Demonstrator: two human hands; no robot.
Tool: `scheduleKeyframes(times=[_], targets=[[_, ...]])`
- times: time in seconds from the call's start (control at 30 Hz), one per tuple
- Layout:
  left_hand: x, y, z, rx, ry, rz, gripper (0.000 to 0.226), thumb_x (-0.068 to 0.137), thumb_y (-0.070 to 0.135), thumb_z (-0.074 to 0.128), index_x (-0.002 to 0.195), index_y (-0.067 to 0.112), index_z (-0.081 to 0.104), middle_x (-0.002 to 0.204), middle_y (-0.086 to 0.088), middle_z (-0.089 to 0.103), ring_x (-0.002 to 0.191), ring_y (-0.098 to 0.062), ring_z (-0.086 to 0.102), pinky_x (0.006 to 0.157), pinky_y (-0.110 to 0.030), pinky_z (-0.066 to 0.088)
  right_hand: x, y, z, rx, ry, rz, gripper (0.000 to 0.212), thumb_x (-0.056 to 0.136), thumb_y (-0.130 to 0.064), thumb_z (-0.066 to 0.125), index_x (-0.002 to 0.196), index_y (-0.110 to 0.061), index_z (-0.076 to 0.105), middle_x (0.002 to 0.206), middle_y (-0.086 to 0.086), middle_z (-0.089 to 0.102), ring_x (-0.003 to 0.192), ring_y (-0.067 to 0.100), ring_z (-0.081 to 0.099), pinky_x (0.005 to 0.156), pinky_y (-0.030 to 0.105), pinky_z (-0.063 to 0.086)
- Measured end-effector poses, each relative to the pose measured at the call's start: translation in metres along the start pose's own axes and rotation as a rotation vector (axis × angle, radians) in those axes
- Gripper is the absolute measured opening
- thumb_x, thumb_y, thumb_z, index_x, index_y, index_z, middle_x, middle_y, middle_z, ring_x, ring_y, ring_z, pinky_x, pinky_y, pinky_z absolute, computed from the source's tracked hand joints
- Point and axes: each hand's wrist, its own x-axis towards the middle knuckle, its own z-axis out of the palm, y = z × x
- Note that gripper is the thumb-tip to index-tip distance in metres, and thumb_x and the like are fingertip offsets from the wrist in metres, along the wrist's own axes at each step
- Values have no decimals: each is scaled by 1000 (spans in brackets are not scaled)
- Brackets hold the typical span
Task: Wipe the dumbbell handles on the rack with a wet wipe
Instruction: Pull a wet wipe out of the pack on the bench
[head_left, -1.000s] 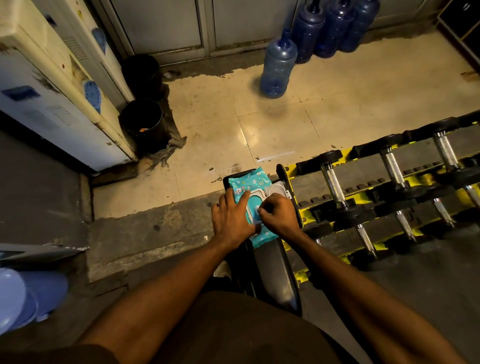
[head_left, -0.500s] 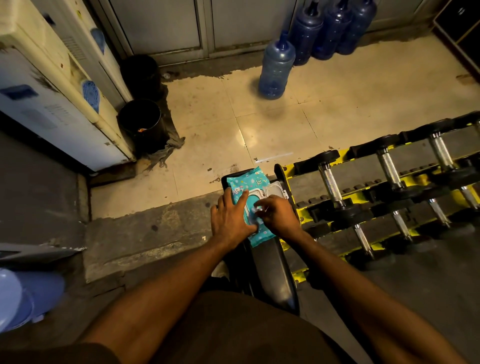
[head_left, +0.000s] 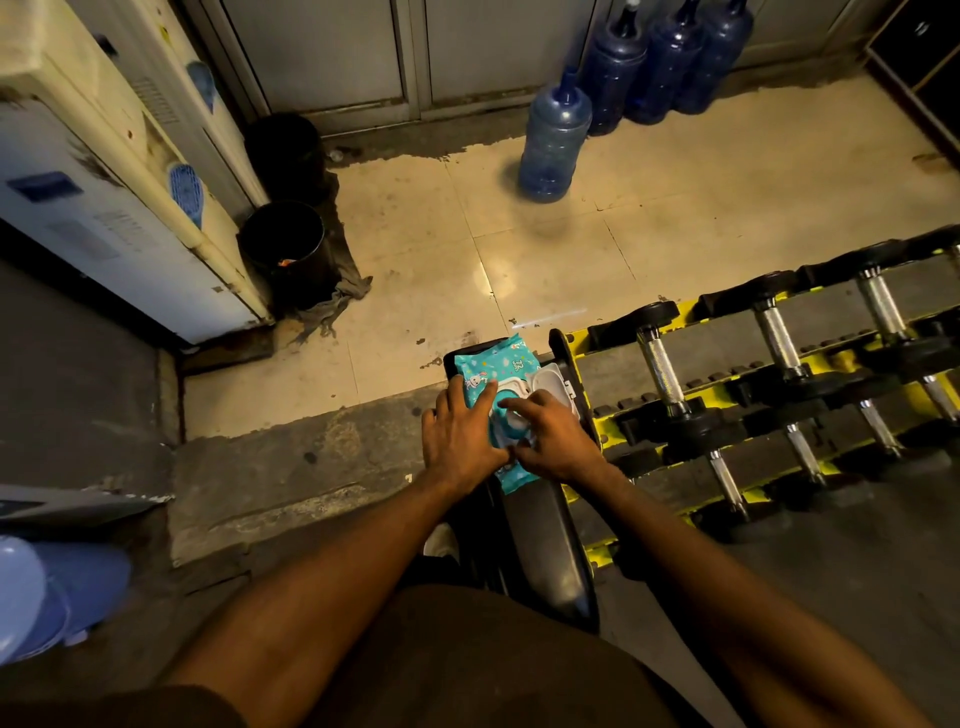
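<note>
A teal wet wipe pack (head_left: 496, 366) lies on a black padded bench (head_left: 540, 530), its white flip lid (head_left: 553, 384) standing open. My left hand (head_left: 457, 436) presses flat on the pack's left side. My right hand (head_left: 553, 436) rests on the pack with its fingertips at the opening; whether a wipe is pinched there I cannot tell. To the right stands the yellow and black rack (head_left: 613, 423) with several dumbbells, their chrome handles (head_left: 660, 366) showing between black heads.
Several blue water jugs (head_left: 553, 143) stand on the tiled floor at the back. Two black bins (head_left: 285, 249) and a grey rag sit beside a white appliance (head_left: 104, 208) at the left. Another blue jug (head_left: 47, 592) lies at the lower left.
My right hand's fingers have uncurled from a closed fist and now reach into the pack's opening. The left hand stays pressed on the pack.
</note>
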Motion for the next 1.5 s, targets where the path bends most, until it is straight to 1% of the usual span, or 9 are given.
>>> scheduleKeyframes(times=[0.17, 0.37, 0.53, 0.7, 1.1, 1.2, 1.27, 1.37, 1.5], targets=[[0, -2, 1, 12, -9, 4, 103, 76, 71, 67, 157, 36, 13, 161, -10, 14, 144, -30, 24, 113, -47, 31, 8, -2, 0, -18, 96, -1, 14, 84, -4, 70, 97, -9, 73, 102, 10, 68, 95, 26, 67, 77, 39, 57], [3, -4, 1, -34, 7, -2, 105, 73, 74, 67, 156, 37, 15, 159, -8, 19, 142, -29, 26, 114, -50, 30, 1, 2, -7, 195, 363, -79, 11, 86, 0, 65, 90, -10, 63, 91, 2, 64, 81, 12, 59, 67, 25, 49], [0, -4, 1, -15, -19, 1, 107, 74, 73, 67, 158, 35, 12, 161, -9, 13, 145, -31, 23, 115, -49, 29, 3, 2, -7, -46, 48, -13, 60, 80, -1, 72, 134, -21, 53, 118, 10, 57, 101, 24, 58, 83, 36, 55], [1, -4, 1, 43, -21, 25, 104, 76, 74, 65, 157, 34, 13, 160, -12, 15, 142, -31, 26, 112, -53, 32, 10, -8, -7, -262, -18, -38, 37, 86, -6, 68, 121, -14, 67, 114, 12, 62, 103, 31, 62, 85, 40, 53], [1, -7, 1, 20, -13, 1, 106, 73, 80, 63, 156, 36, 13, 158, -9, 17, 141, -29, 26, 113, -46, 31, -15, 4, -27, 280, 522, 35, 28, 72, 13, 75, 94, -4, 71, 92, 8, 68, 85, 20, 62, 72, 28, 52], [0, -4, 3, 4, -42, -13, 108, 74, 77, 65, 157, 35, 9, 160, -9, 12, 144, -30, 21, 115, -47, 28, -19, 4, -37, 384, 520, 21, 24, 76, 6, 75, 95, -8, 69, 89, 3, 65, 84, 19, 64, 70, 34, 55], [1, -5, 4, 0, -48, -20, 111, 73, 76, 67, 157, 34, 6, 161, -10, 9, 145, -31, 19, 116, -47, 27, -24, 0, -37, 524, 467, 63, 18, 82, 2, 73, 92, -11, 68, 85, 1, 65, 80, 8, 66, 68, 26, 56], [-6, -3, 3, -37, 2, -12, 113, 73, 71, 70, 157, 31, 7, 163, -8, 7, 147, -30, 15, 118, -46, 23, -36, 0, -30, 752, 382, 149, 11, 87, 1, 70, 89, -10, 68, 81, 9, 69, 77, 23, 71, 62, 33, 59], [-24, 18, -7, -309, 105, 133, 79, 84, 42, 74, 151, 29, 35, 155, 0, 33, 141, -22, 30, 116, -40, 29, -57, 10, -34, 868, 282, 185, 5, 90, 2, 66, 91, -2, 68, 76, 8, 73, 69, 26, 72, 59, 39, 58]])
